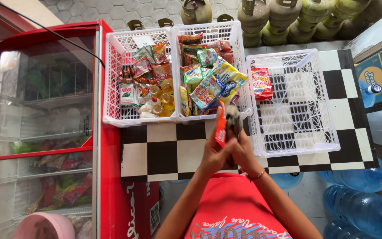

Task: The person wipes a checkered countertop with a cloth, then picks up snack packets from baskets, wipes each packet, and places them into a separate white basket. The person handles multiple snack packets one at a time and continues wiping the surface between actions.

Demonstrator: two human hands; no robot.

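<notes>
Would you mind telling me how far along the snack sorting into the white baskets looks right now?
Two baskets already look filled: the left basket with sachets and small bottles, the middle basket with snack packets. In hand: the left hand holds an orange packet, and the right hand holds a greyish item that is too blurred to identify. Left to fill: the right basket, which holds only one red packet.

glossy plastic packets (208, 90) in white plastic baskets (111, 79).
</notes>
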